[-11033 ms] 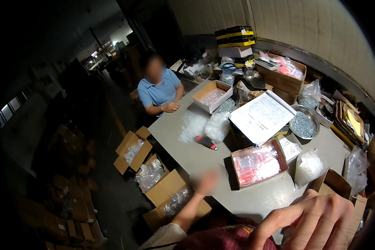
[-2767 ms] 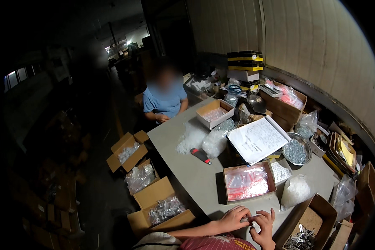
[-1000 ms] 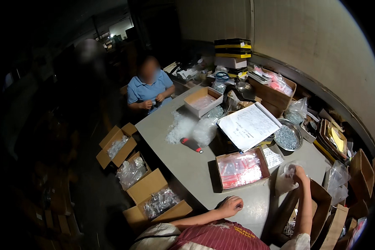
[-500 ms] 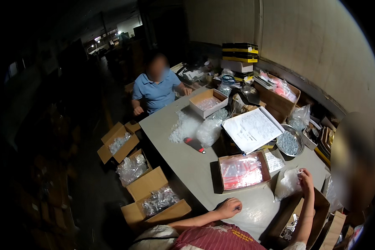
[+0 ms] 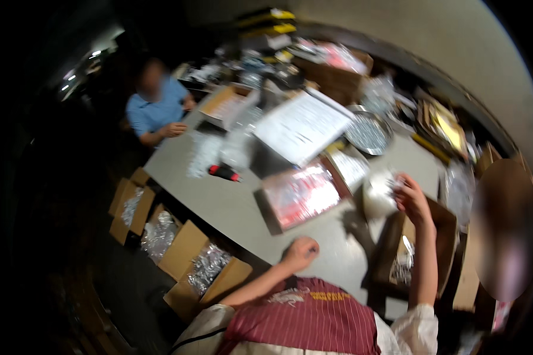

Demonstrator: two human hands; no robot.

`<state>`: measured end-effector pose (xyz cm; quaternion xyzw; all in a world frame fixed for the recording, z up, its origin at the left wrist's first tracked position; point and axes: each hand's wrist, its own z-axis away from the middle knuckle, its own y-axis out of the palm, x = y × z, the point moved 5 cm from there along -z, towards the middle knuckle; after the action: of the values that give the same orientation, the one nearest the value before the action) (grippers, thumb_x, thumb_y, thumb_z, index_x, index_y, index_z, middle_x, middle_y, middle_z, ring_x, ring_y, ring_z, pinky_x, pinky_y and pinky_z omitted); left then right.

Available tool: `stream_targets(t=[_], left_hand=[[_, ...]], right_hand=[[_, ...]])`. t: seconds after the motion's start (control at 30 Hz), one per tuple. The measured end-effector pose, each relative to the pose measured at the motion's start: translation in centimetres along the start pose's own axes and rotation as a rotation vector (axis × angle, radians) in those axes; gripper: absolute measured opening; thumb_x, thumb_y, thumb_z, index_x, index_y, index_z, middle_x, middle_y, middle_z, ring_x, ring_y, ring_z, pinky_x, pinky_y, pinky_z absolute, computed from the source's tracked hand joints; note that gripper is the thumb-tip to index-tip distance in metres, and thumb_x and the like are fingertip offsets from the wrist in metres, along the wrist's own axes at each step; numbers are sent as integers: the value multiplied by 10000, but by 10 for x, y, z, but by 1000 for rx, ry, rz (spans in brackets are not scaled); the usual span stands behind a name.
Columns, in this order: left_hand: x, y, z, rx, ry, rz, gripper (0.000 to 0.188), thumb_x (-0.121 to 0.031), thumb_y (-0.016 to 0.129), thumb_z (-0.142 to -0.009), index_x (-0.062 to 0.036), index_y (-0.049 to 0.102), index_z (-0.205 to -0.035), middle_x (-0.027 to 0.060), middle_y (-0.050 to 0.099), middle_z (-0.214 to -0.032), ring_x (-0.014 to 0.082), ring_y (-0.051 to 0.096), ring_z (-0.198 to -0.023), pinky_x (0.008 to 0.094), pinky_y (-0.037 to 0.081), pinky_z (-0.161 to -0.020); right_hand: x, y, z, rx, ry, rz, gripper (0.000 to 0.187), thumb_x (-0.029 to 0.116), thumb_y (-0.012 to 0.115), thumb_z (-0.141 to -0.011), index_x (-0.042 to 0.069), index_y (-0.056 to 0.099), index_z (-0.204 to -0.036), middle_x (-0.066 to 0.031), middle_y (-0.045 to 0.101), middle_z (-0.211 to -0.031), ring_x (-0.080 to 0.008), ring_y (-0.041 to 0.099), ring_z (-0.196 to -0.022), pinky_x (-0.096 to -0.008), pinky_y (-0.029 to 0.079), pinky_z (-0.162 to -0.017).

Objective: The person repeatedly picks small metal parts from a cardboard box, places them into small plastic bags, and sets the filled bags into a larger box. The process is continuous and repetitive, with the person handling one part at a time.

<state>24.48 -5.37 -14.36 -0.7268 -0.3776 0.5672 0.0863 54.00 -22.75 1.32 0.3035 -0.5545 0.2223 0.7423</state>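
My right hand (image 5: 413, 200) is at a whitish plastic bag (image 5: 379, 196) on the table's right side, fingers closed at its upper edge. Motion blur hides what the bag contains. Near the table's front edge my left hand (image 5: 301, 254) is curled closed, with a small dark bit showing at its fingers that I cannot make out. Beyond that hand, a shallow box (image 5: 342, 177) holds clear bags with red edges. Below my right forearm stands an open carton (image 5: 387, 251) with shiny metal parts inside.
A clipboard with paper (image 5: 302, 125) and a round metal bowl (image 5: 367, 131) of small parts lie farther back. A red-black tool (image 5: 224, 173) rests on the left. Open cartons (image 5: 186, 248) stand along the left edge. A co-worker in blue (image 5: 158, 109) sits at the far left.
The view has turned, so the table appears farther left and higher. My right hand stays at the plastic bag; my left hand remains closed. The co-worker's hand now rests by the table edge.
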Motion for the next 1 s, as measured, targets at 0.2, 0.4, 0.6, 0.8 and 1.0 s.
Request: stream_targets(t=[0.2, 0.4, 0.6, 0.8, 1.0], left_hand=[[-22, -11, -12, 2, 22, 4, 123, -19, 695, -745, -80, 618, -819, 82, 631, -840, 314, 615, -858, 414, 480, -805], [-14, -6, -9, 22, 28, 40, 129, -12, 695, -743, -78, 613, -819, 81, 631, -827, 312, 616, -859, 407, 477, -802], [-13, -8, -11, 39, 28, 31, 128, -18, 698, -747, -78, 605, -811, 75, 626, -824, 313, 613, -863, 409, 471, -802], [-12, -6, -11, 14, 55, 36, 126, -31, 701, -766, -68, 602, -835, 93, 619, -829, 334, 606, -836, 422, 469, -733], [-14, -8, -13, 16, 67, 40, 128, -29, 704, -762, -71, 603, -828, 94, 617, -826, 330, 606, -837, 422, 469, -736]], right_hand=[[-75, 52, 10, 251, 209, 297, 203, 12, 638, -830, 50, 601, -1025, -45, 618, -772, -116, 606, -596, -275, 499, -476], [-113, 41, -21, 247, 102, 1117, 278, 146, 705, -762, 33, 717, -1016, -160, 721, -915, -277, 699, -895, -371, 529, -816], [-103, 38, -12, 208, -78, 1078, 234, 15, 620, -796, -8, 720, -1007, -142, 711, -790, -237, 699, -708, -342, 551, -663], [-100, 29, -2, 118, -94, 953, 293, 22, 653, -782, -11, 702, -1069, -166, 728, -937, -267, 698, -823, -341, 557, -739], [-111, 15, 0, 100, -55, 778, 196, -22, 640, -890, -32, 666, -1084, -83, 706, -896, -135, 672, -723, -291, 573, -646]])
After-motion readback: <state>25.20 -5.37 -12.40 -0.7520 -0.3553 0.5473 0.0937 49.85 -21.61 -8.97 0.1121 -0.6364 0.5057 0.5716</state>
